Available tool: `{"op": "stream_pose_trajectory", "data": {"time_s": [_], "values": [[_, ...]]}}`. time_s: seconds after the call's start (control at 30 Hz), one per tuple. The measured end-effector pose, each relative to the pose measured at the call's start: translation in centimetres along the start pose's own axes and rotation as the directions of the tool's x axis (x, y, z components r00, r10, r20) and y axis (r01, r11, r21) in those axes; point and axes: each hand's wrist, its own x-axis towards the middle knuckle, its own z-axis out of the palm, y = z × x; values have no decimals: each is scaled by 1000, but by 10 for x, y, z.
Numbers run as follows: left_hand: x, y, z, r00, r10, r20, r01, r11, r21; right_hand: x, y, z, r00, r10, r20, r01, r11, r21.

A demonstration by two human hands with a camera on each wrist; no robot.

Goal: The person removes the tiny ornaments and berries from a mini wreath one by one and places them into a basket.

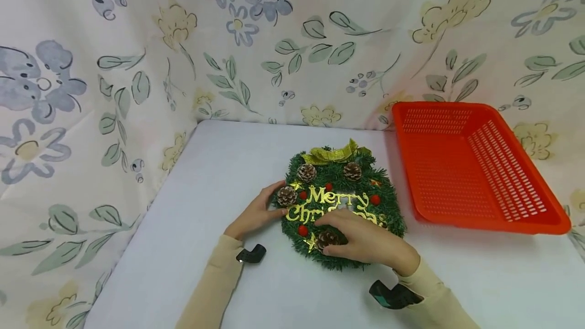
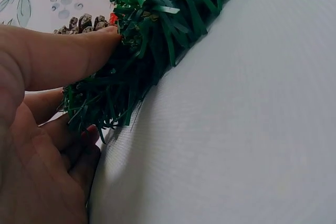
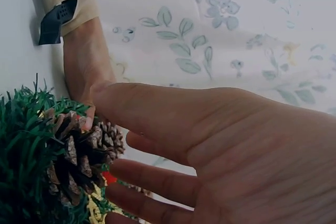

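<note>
A green tinsel Christmas wreath lies on the white table, with gold "Merry Christmas" lettering, pine cones, red berries, gold stars and a gold ribbon bow at its top. My left hand holds the wreath's left edge; in the left wrist view the thumb is on top of the tinsel and the fingers are beside and below it. Over the lower right part, my right hand hovers with fingers loosely extended, hiding part of the lettering. Its thumb is near the lower pine cone, gripping nothing visible.
A red plastic basket with slotted sides stands right of the wreath, at the back of the table. Floral cloth hangs behind and along the left side. Each wrist carries a small black device.
</note>
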Motion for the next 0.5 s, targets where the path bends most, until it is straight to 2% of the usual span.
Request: {"op": "stream_pose_trajectory", "data": {"time_s": [0.17, 0.33, 0.5], "values": [[-4, 1, 2, 1000, -23, 8, 23, 1000, -3, 0, -1, 4, 999, 22, 23, -22, 1000, -19], [-1, 1, 2, 1000, -17, 10, 17, 1000, -21, 1, -1, 3, 999, 34, 21, -33, 998, -53], [0, 1, 2, 1000, -29, 7, 29, 1000, -2, 3, 0, 4, 998, 43, 38, -42, 998, -37]]}}
